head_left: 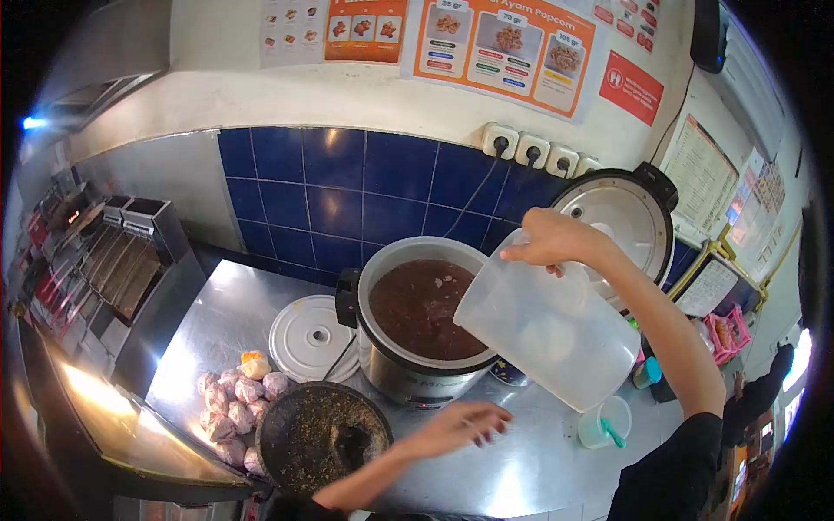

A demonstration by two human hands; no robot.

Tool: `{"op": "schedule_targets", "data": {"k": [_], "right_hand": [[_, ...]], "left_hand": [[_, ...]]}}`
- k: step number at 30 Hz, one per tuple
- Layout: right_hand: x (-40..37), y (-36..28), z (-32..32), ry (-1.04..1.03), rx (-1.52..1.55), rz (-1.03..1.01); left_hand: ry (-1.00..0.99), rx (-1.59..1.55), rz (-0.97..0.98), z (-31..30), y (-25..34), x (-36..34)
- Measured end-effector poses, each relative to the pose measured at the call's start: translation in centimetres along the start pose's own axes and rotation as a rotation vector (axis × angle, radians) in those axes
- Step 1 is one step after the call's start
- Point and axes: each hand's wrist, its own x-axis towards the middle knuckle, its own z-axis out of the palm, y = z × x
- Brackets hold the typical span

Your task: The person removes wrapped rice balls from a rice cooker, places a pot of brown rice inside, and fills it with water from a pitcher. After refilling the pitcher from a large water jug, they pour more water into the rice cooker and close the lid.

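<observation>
My right hand (553,236) grips a translucent plastic container (547,321) by its upper side. The container is tilted on its side, its rim at the right edge of a large rice cooker (426,382). Dark brown liquid (421,308) fills much of the cooker's pot, with a few pale bits at the surface. My left hand (465,425) hangs over the counter in front of the cooker, fingers apart and holding nothing. Near my left forearm lies a dark stone mortar (304,434) with ground, speckled contents.
Several wrapped bundles (239,404) and a white round lid (313,339) lie on the steel counter (469,486). The cooker's lid (621,213) stands open behind. A small tub (599,425) with a green-handled utensil sits at right. Plugged sockets (530,149) line the wall.
</observation>
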Motion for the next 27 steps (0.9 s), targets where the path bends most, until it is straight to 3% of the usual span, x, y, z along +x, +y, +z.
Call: {"op": "schedule_targets", "data": {"k": [4, 6, 7, 15, 20, 21, 25, 27], "right_hand": [[-2.5, 3.6, 1.0, 0.059, 0.156, -0.005], [-3.7, 4.9, 1.8, 0.069, 0.211, 0.017], [-4.4, 5.4, 2.2, 0.1, 0.246, 0.018], [-8.2, 9.0, 4.6, 0.132, 0.424, 0.148], [-8.8, 9.8, 5.3, 0.2, 0.395, 0.077], [-8.2, 10.6, 7.0, 0.438, 0.293, -0.133], [-11.5, 10.5, 9.1, 0.536, 0.139, -0.167], [-14.0, 10.2, 9.5, 0.439, 0.529, 0.091]], "left_hand": [[0.372, 0.422, 0.078, -7.0, 7.9, -2.0], [0.461, 0.57, 0.128, -9.2, 11.2, -1.3], [0.459, 0.666, 0.196, -10.5, 12.0, -0.7], [0.345, 0.878, 0.173, -11.7, 14.3, 4.7], [0.332, 0.864, 0.176, -11.0, 13.9, 5.6], [0.344, 0.864, 0.173, -10.8, 13.9, 5.5], [0.432, 0.846, 0.193, -10.9, 13.4, 4.3], [0.476, 0.833, 0.184, -10.8, 13.3, 3.1]]}}
